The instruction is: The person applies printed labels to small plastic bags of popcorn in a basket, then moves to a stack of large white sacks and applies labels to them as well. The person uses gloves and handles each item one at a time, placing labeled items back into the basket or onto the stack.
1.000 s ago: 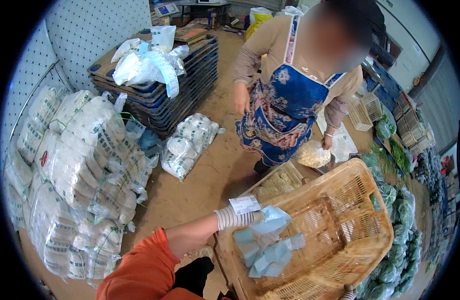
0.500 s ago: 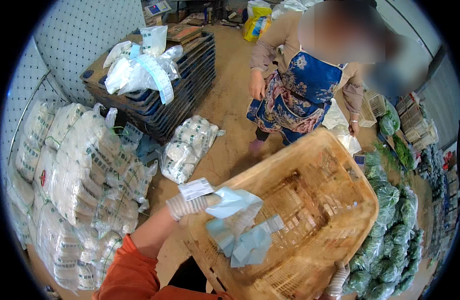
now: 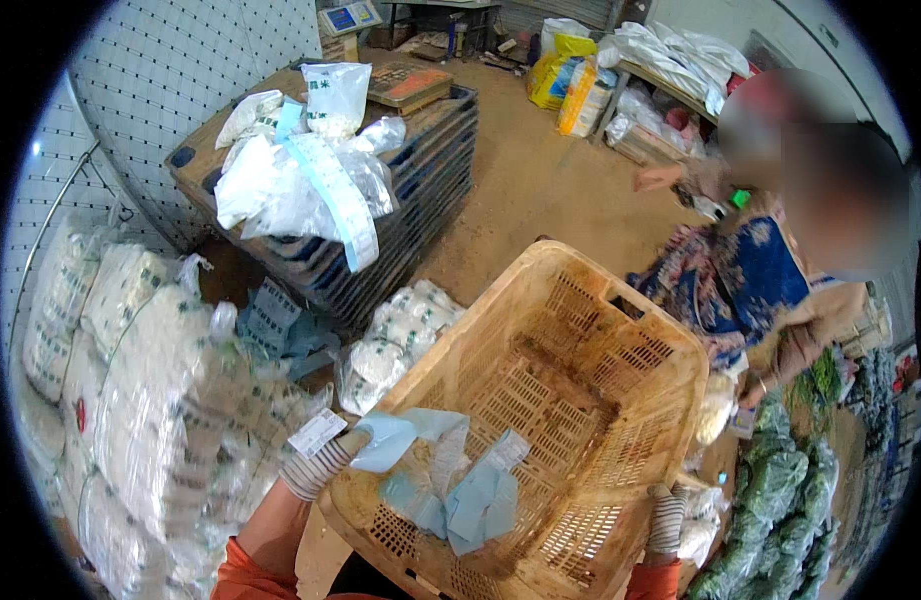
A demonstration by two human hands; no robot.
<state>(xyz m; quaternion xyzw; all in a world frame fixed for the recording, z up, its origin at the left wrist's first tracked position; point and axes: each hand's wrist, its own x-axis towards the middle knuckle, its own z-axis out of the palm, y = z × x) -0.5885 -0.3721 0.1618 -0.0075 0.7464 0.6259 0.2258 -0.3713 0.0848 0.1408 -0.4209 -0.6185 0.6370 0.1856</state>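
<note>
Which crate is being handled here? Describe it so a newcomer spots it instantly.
Start at the stack of dark blue trays heaped with clear bags, then drop toward the lower edge. There the tan slotted plastic crate sits tilted, the left hand and right hand gripping its rims. It alone is basket-like, with pale blue papers inside.

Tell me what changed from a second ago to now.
The tan plastic basket has been lifted and tipped up toward the camera. The right hand, out of view earlier, now grips its near right rim. The left hand stays on the near left rim beside the pale blue papers, which remain inside. The person in the blue apron still stands beyond the basket.
</note>
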